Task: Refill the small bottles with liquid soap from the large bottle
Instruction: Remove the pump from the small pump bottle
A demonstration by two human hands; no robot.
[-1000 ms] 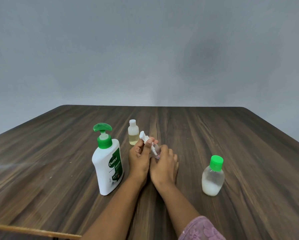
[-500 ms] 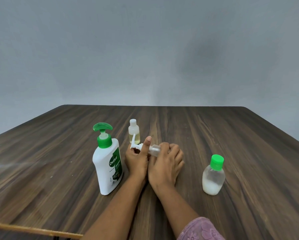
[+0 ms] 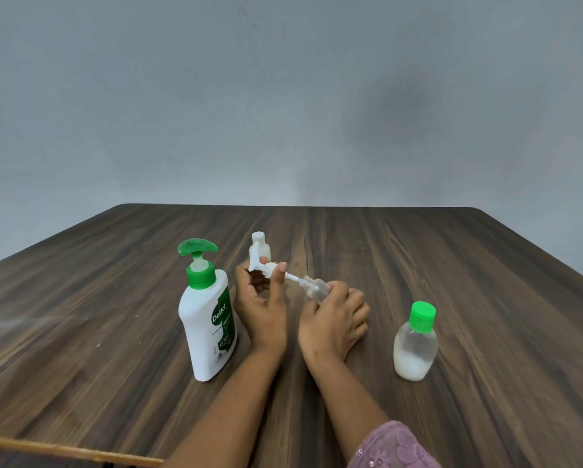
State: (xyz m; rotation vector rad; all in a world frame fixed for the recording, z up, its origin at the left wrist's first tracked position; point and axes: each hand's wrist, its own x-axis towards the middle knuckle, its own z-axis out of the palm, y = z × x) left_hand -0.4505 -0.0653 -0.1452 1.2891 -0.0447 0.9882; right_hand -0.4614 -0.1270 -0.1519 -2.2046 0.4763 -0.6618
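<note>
A large white soap bottle (image 3: pixel 209 327) with a green pump stands left of my hands. My right hand (image 3: pixel 334 319) grips a small clear bottle (image 3: pixel 317 289), tilted leftward. My left hand (image 3: pixel 261 295) pinches a white pump cap (image 3: pixel 261 263); its stem is drawn partly out of the clear bottle's neck. A small bottle with a white cap (image 3: pixel 260 246) stands behind my left hand, partly hidden. Another small bottle with a green cap (image 3: pixel 415 344), holding some white liquid, stands on the right.
Everything sits on a dark wood-grain table (image 3: pixel 486 298) against a grey wall. A thin wooden strip (image 3: pixel 67 450) crosses the lower left corner. A purple sleeve (image 3: pixel 394 447) shows at my right forearm.
My left hand has pulled the white pump cap up and left, drawing its stem out of the small clear bottle. My right hand moved slightly right with the bottle.
</note>
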